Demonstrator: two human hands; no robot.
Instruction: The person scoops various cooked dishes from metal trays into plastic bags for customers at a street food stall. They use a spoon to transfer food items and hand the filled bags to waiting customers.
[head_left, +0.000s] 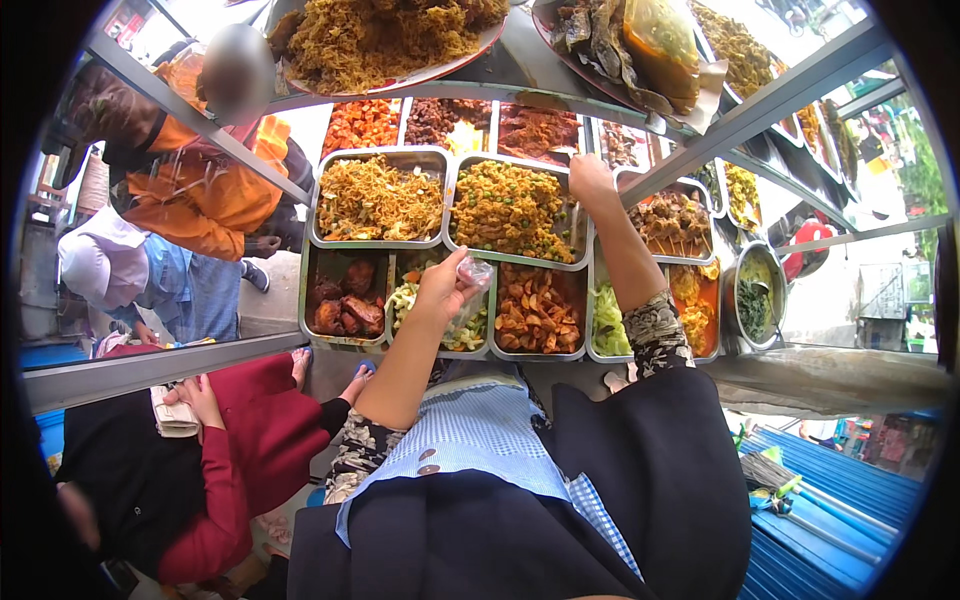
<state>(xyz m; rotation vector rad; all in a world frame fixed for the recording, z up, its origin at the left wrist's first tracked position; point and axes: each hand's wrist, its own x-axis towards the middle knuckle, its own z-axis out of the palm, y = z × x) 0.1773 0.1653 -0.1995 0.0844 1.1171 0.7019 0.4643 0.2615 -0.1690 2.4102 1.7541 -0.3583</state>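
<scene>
My left hand (442, 289) holds a small clear plastic bag (475, 274) with something reddish inside, above a metal tray of cut vegetables (466, 334). My right hand (589, 178) reaches farther out, fingers curled, at the back right corner of a metal tray of yellow food with green peas (510, 206). What its fingers hold, if anything, is hidden. Left of that tray lies a tray of fried noodles (380, 199). Closer to me are trays of dark glazed pieces (349, 306), reddish-brown chunks (538, 309) and pale green shredded vegetable (610, 322).
Plates of fried shreds (390, 37) and fish (592, 52) stand on a shelf above. Metal frame bars (750, 97) cross at right. A round pot of greens (757, 296) stands at the right end. A person in dark red (251, 442) sits close on my left; others stand behind the glass.
</scene>
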